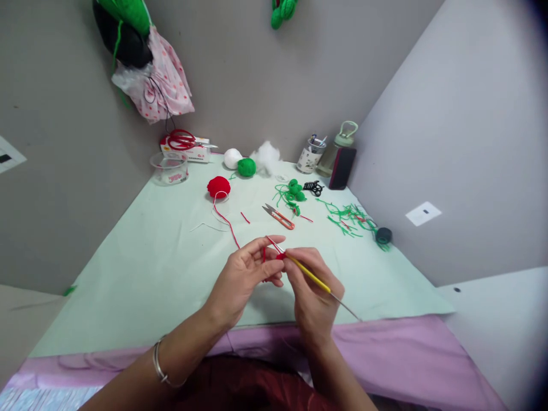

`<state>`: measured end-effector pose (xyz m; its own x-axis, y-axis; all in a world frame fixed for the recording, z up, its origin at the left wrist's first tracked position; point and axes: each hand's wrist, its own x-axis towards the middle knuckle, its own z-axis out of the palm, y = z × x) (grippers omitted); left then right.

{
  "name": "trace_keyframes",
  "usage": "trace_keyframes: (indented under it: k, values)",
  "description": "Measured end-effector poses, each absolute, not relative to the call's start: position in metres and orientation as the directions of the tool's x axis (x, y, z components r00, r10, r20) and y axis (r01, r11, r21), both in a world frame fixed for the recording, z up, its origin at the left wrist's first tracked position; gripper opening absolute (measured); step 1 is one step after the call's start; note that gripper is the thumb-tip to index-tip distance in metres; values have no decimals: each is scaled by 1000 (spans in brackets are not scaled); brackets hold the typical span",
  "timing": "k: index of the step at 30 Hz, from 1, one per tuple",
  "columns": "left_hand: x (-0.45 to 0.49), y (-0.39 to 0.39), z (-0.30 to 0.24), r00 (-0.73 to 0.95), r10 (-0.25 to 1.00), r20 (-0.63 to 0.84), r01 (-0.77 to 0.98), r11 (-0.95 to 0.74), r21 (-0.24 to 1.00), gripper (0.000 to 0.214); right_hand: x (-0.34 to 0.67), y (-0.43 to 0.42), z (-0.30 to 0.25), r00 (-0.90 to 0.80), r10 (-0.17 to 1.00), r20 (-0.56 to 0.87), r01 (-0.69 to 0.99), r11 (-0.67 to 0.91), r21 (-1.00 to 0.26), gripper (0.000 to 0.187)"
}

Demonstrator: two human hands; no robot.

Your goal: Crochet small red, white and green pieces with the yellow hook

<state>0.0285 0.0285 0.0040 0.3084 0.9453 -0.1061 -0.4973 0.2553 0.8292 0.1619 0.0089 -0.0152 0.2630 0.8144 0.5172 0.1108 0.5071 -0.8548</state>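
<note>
Between the fingertips of my left hand [244,274] is a small red crochet piece [280,257], mostly covered by the fingers. Red yarn [231,227] loops over the raised left index finger and trails back to a red yarn ball [218,187]. My right hand [317,291] is closed around the yellow grip of a crochet hook [314,278]. The hook's metal head meets the red piece, and its thin rear end points down to the right. Just beyond my hands lie orange-handled thread snips [279,217] and a short red yarn scrap [245,217].
Along the back stand a clear plastic tub [169,170], red-handled scissors [182,140] on a box, white and green yarn balls [246,167], white stuffing [266,157], a pen cup [311,156], a bottle [331,157] and a phone [343,168]. Green yarn scraps [349,217] lie at right.
</note>
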Motion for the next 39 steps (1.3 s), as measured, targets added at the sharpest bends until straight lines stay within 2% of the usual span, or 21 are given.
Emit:
trace_keyframes:
  k: [4, 7, 10, 14, 19, 24, 28, 32, 35, 37, 39]
  values:
    - [28, 30, 1, 291, 950, -116, -522, 259, 813, 42, 164, 16, -18, 263, 918, 295, -137, 339, -931, 6]
    - [27, 30, 2, 312, 939, -146, -520, 298, 801, 47, 164, 21, -21, 221, 969, 107, -333, 178, -926, 16]
    - [26, 30, 3, 347, 923, -168, -511, 336, 791, 50, 162, 23, -23, 147, 989, 8, -424, 71, -903, 25]
    - [25, 30, 4, 333, 925, -184, -557, 350, 753, 43, 160, 22, -27, 179, 984, 22, -373, 89, -923, 24]
    - [24, 30, 3, 324, 926, -195, -552, 352, 756, 40, 164, 19, -31, 225, 964, 145, -223, 196, -955, 19]
    - [22, 33, 2, 318, 932, -177, -518, 327, 791, 41, 168, 19, -30, 193, 960, 204, -265, 251, -931, 12]
    - [22, 33, -1, 276, 951, -141, -495, 266, 827, 50, 168, 18, -31, 189, 937, 292, -212, 330, -920, 11]
    - [24, 32, -3, 310, 944, -114, -468, 256, 846, 63, 167, 17, -32, 184, 919, 348, -108, 370, -923, 11]
    - [15, 36, -1, 377, 922, -86, -343, 226, 912, 50, 172, 19, -27, 203, 938, 281, -201, 321, -926, 7]
    - [0, 40, 4, 378, 924, -56, -251, 161, 954, 31, 181, 21, -22, 199, 960, 198, -351, 258, -900, 14]
    - [-24, 45, 11, 340, 939, -49, -240, 137, 961, 21, 195, 21, -17, 144, 982, 122, -515, 179, -838, 15]
